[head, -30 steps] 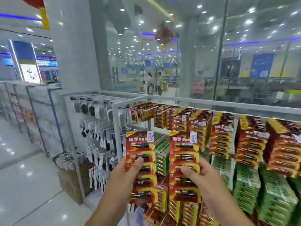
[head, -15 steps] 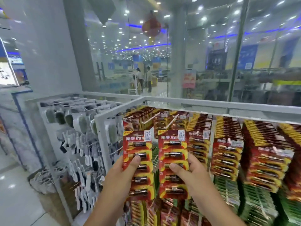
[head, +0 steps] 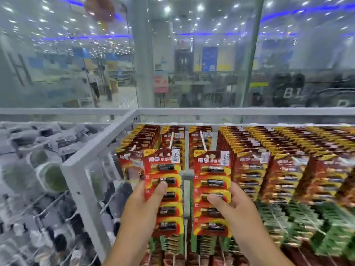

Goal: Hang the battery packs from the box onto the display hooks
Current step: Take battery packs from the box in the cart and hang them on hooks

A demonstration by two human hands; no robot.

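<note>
Head view: left hand (head: 143, 206) and right hand (head: 233, 206) each grip a red-yellow battery strip, left strip (head: 165, 191), right strip (head: 211, 192); white display hooks (head: 202, 140) upper centre, grey frame post (head: 80, 181) at left.

Bright ceiling spotlights (head: 167, 9) glare off the glass wall (head: 192, 54) ahead of me; motion blur smears both sides, and the wide lens bends the edges.

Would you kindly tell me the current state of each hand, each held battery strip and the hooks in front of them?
Left hand: grips the left battery strip, thumb on its front.
Right hand: grips the right battery strip, thumb on its front.
Both strips: upright, in front of the rack; whether on hooks, cannot tell.
Two display hooks behind them: partly filled, bare white prongs showing.
Hooks to the right: packed full.
</note>
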